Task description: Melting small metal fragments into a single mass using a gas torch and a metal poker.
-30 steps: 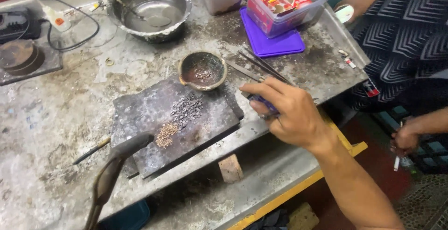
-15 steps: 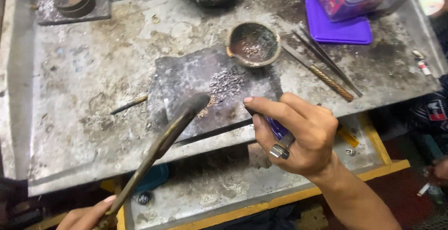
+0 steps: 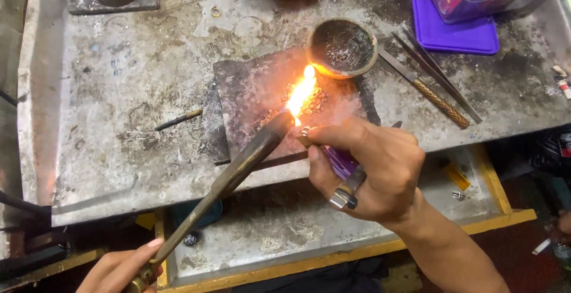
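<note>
Right hand [image 3: 372,171] clenched on purple lighter [image 3: 340,161], left hand [image 3: 119,269] gripping lit torch [image 3: 238,171] over slab [image 3: 262,94] beside bowl [image 3: 342,46]

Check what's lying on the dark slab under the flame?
On the dark slab, a small heap of metal grains sits by the flame at the torch tip. The right hand with its purple lighter covers the slab's near corner.
</note>
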